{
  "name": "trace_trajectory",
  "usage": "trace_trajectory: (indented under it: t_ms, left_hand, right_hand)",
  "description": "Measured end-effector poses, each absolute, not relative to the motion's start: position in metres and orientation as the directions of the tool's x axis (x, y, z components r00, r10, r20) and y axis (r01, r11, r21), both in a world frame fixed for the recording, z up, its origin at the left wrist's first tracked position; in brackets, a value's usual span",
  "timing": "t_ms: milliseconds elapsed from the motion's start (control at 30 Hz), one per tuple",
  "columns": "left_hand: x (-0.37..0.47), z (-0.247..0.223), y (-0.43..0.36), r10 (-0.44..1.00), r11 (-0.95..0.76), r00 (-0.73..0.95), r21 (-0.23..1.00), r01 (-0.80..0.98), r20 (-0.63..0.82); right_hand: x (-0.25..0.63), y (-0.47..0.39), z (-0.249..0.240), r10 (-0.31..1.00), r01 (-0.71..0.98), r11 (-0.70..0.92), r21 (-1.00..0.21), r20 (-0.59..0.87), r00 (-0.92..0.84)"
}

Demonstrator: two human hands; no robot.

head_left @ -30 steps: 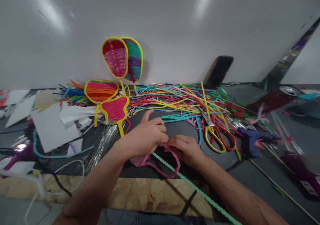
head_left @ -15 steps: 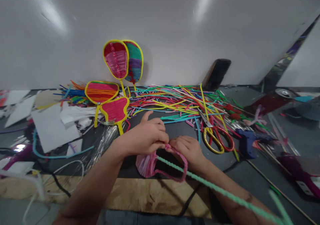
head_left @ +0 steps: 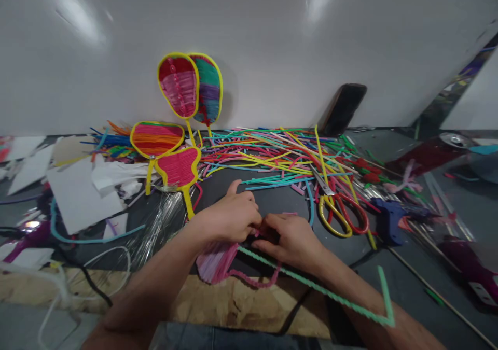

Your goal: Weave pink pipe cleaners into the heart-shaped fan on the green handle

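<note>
1. so the left hand (head_left: 231, 212) is clamped on the pink piece (head_left: 216, 264) with its fingertips, pinching near the upper edge. same pinch as half a second ago.
2. right hand (head_left: 298, 238) is the one that changed: its thumb shows in front now, a bit apart from the index finger, right beside the left fingertips. can't tell if it's actually gripping anything.
3. the pink piece is below the hands, over the table's near edge. its woven part sits further left than before, and the thin loop (head_left: 257, 282) hangs lower, partly hidden by the right hand. last frame the loop was wide open.
4. green stem (head_left: 322, 289) swung too. it runs from the pink piece across in front of the right forearm, and its bent tip is fully in view now, pointing up. earlier that end ran down to the bottom of the frame.
5. scissors (head_left: 327, 188), stem pile (head_left: 268, 153) and fans (head_left: 179, 85) haven't been touched, the view just shifted slightly.
</note>
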State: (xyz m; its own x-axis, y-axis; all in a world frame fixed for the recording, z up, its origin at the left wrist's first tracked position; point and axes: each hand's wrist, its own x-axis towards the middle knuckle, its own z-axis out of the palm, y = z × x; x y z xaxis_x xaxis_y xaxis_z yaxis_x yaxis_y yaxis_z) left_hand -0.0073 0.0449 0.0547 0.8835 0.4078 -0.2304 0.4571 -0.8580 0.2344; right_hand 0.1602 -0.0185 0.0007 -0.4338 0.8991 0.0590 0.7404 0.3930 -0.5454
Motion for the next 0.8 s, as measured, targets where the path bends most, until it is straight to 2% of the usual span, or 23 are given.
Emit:
trace_trajectory:
  t_ms: [67,133,233,300,367,433,600,800]
  left_hand:
    - [-0.007,0.052,0.046,0.398,-0.856,0.889,0.256,0.449,-0.229]
    - [-0.006,0.052,0.047,0.396,-0.854,0.89,0.265,0.447,-0.225]
    - [-0.006,0.055,0.047,0.401,-0.856,0.889,0.257,0.449,-0.221]
    - [-0.007,0.058,0.047,0.409,-0.857,0.89,0.251,0.451,-0.201]
    - [-0.009,0.06,0.047,0.422,-0.858,0.891,0.242,0.452,-0.169]
    - [-0.01,0.062,0.046,0.429,-0.864,0.893,0.225,0.45,-0.138]
    - [-0.009,0.066,0.043,0.414,-0.886,0.906,0.19,0.423,-0.09]
    - [-0.01,0.074,0.036,0.419,-0.905,0.908,0.086,0.416,0.017]
  right_hand:
    - [0.158,-0.021,-0.001,0.907,0.785,0.394,-0.478,0.065,-0.416]
    - [0.158,-0.022,-0.002,0.917,0.797,0.379,-0.47,0.075,-0.392]
    - [0.157,-0.022,-0.003,0.935,0.745,0.309,-0.591,0.047,-0.351]
    - [0.157,-0.02,-0.004,0.942,0.616,0.201,-0.762,-0.022,-0.335]
    - [0.157,-0.017,-0.006,0.934,0.394,0.033,-0.919,-0.112,-0.34]
    - [0.158,-0.013,-0.008,0.91,0.161,-0.134,-0.978,-0.186,-0.37]
    - [0.16,-0.01,-0.008,0.859,-0.143,-0.38,-0.914,-0.291,-0.421]
    - [0.161,-0.012,-0.007,0.764,-0.387,-0.613,-0.689,-0.393,-0.511]
